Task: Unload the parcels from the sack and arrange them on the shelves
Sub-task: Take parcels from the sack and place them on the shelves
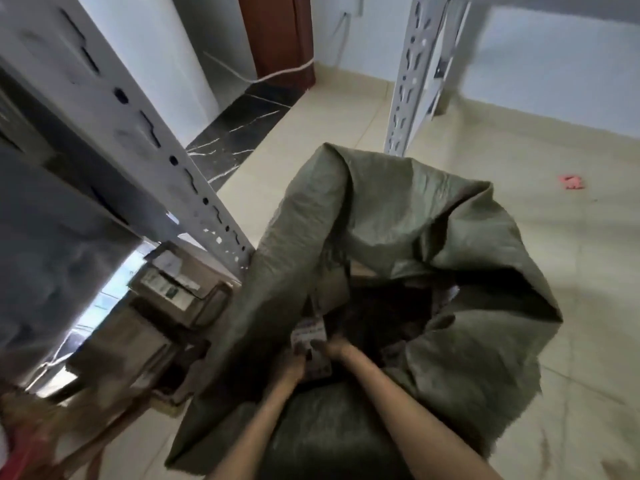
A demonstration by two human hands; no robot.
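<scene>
A big grey-green woven sack (398,216) stands open on the floor in front of me. Both my arms reach down into its mouth. My left hand (294,363) and my right hand (334,346) grip a small parcel with a white printed label (310,336) just inside the near rim. Deeper in the sack lie a brown cardboard parcel (332,289) and dark wrapped ones, mostly in shadow. At the left, the bottom level of a white metal shelf (145,133) holds several cardboard parcels (173,289).
A second white shelf upright (405,84) stands behind the sack at the right. Beige floor tiles (571,271) spread to the right, with a small pink scrap (571,181). A brown door (277,36) and a black marble threshold lie at the back.
</scene>
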